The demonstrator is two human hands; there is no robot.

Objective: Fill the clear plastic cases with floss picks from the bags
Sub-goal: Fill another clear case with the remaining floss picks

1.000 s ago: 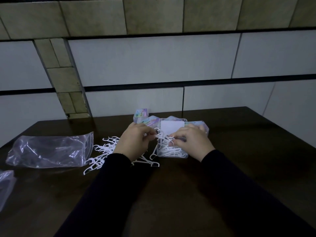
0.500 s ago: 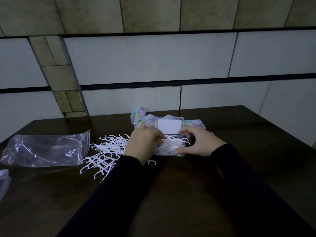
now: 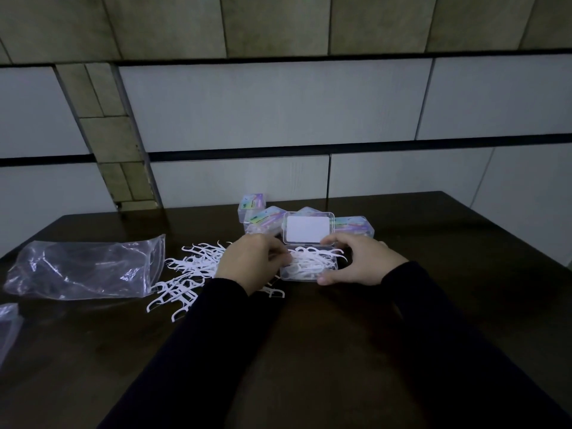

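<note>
Far left on bench [image 3: 433,305]: clear bag [image 3: 83,269], lying flat, same spot as before. Next, loose floss picks [image 3: 185,274] piled beside it. Left hand [image 3: 250,264] now curled at open case [image 3: 309,264] left edge, fingertips in picks, can't tell if pinching any. Case packed, lid [image 3: 308,229] up. Right hand [image 3: 362,261] moved off picks, now cupping case's right side. Labelled cases [image 3: 263,219] behind.

Glossy dark wooden table [image 3: 340,351]
</note>
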